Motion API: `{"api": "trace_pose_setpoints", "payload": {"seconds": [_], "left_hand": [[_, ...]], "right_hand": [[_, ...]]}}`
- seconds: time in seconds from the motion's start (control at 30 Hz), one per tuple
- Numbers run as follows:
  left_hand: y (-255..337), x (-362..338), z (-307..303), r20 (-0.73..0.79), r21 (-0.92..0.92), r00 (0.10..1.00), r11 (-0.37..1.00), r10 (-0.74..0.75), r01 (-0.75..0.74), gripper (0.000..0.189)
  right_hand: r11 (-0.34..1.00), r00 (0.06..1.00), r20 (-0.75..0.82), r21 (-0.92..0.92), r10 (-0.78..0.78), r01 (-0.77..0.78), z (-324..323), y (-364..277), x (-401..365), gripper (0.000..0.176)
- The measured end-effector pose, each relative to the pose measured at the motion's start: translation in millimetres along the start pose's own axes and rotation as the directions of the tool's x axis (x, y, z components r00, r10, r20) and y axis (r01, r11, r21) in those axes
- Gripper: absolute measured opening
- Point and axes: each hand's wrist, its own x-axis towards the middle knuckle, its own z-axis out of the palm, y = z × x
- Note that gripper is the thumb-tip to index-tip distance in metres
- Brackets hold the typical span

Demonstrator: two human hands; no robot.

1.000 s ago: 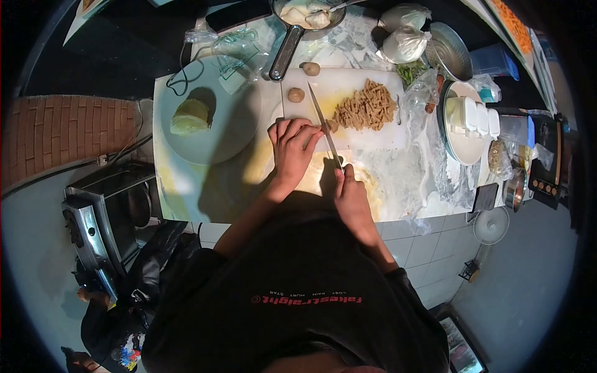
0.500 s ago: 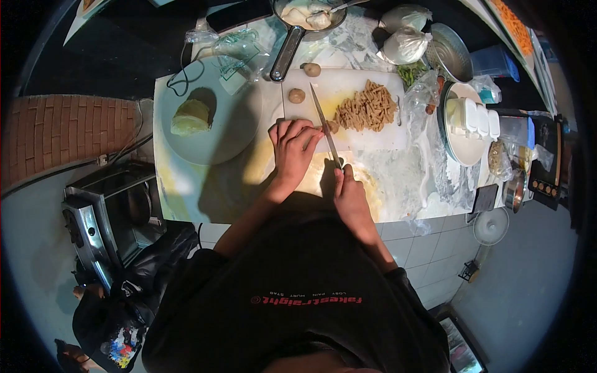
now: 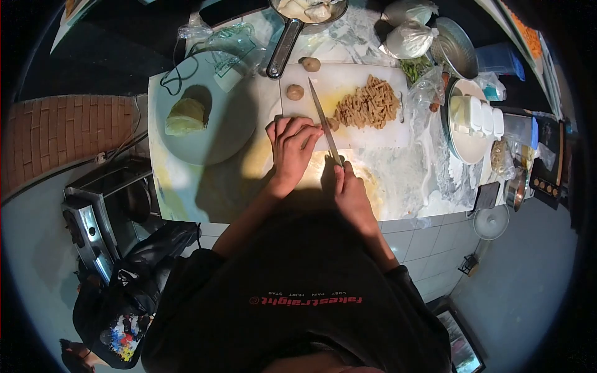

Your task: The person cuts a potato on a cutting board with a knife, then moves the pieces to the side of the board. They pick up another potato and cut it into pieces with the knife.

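My right hand (image 3: pixel 352 192) is closed around the handle of a knife (image 3: pixel 324 122), whose blade points away over the white cutting board (image 3: pixel 385 138). My left hand (image 3: pixel 293 148) rests at the board's near edge, fingertips pressed together beside the blade; what they hold, if anything, is too small to name. A small brown piece (image 3: pixel 333 124) lies just right of the blade. Further right is a heap of brown strips (image 3: pixel 371 104). One round brown ball (image 3: pixel 295 92) sits at the board's left, and another (image 3: pixel 311 64) at its far edge.
A large round plate (image 3: pixel 221 140) with a piece of cabbage (image 3: pixel 185 117) is on the left. A pan (image 3: pixel 285 46) stands at the back. White bags (image 3: pixel 408 42), a metal colander (image 3: pixel 454 50) and a plate with white containers (image 3: pixel 477 118) are on the right.
The camera view has shifted slightly. Both hands and the knife keep nearly the same place on the board, with no clear change in grip.
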Motion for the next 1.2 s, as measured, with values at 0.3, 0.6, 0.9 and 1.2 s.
{"api": "trace_pose_setpoints", "payload": {"seconds": [0.3,0.6,0.9,1.2], "left_hand": [[-2,0,0,-0.004,-0.004,1.000,1.000,0.008,-0.008,0.008],[-3,-3,2,-0.029,0.016,0.999,1.000,0.016,-0.016,0.008],[-1,-8,2,-0.049,0.048,0.999,0.999,0.021,-0.019,0.008],[10,-2,-4,-0.050,0.114,0.988,0.984,0.143,-0.137,0.029]], "right_hand": [[1.000,0.999,-0.038,0.028,-0.003,0.004,7,-5,4,0.040],[0.960,0.989,-0.140,-0.281,-0.044,0.003,12,-11,11,0.036],[0.981,0.979,-0.130,-0.134,-0.154,0.137,-7,8,-3,0.038],[0.992,0.977,-0.178,0.041,-0.113,0.123,-28,33,-31,0.040]]}}
